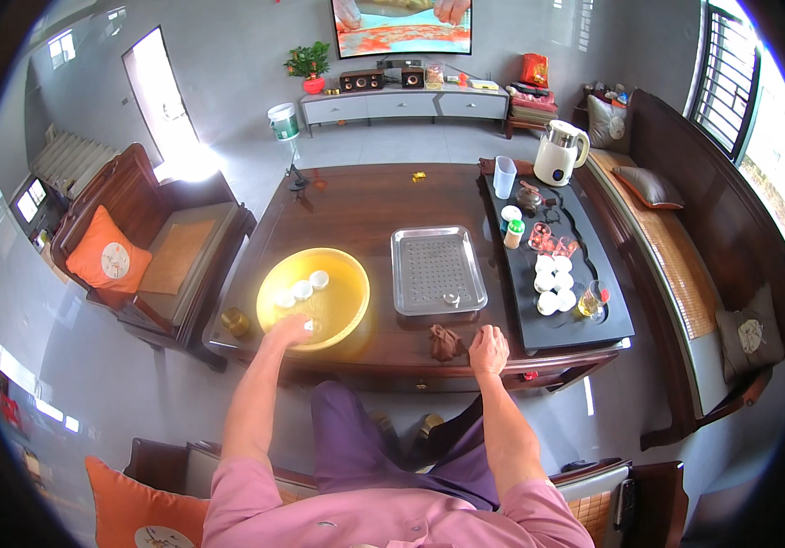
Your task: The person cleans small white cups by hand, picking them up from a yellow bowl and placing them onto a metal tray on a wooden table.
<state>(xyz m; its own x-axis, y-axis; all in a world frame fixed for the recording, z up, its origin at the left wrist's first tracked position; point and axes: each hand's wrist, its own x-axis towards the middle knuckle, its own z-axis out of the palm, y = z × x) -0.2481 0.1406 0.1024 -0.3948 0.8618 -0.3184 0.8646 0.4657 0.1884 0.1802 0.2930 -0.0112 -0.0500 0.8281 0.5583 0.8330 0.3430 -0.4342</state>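
Observation:
My left hand (290, 331) reaches over the near rim of a yellow plastic basin (266, 281), its fingertips at a small white cup (308, 325). Several more white cups (302, 290) lie in a row inside the basin. My right hand (489, 349) rests at the near edge of the dark wooden table (365, 212), beside a crumpled brown cloth (445, 342); its fingers are curled and nothing shows in them. Beyond the cloth lies a perforated steel tray (436, 270) with a small cup or lid (451, 299) on it.
At right, a black tea tray (536, 335) bears stacked white cups (555, 282), a glass pitcher (592, 299), red-patterned glasses (551, 241), jars, a teapot (528, 198) and a plastic jug (504, 177). A white electric kettle (560, 154) stands behind. A brass-coloured cup (235, 320) is left of the basin.

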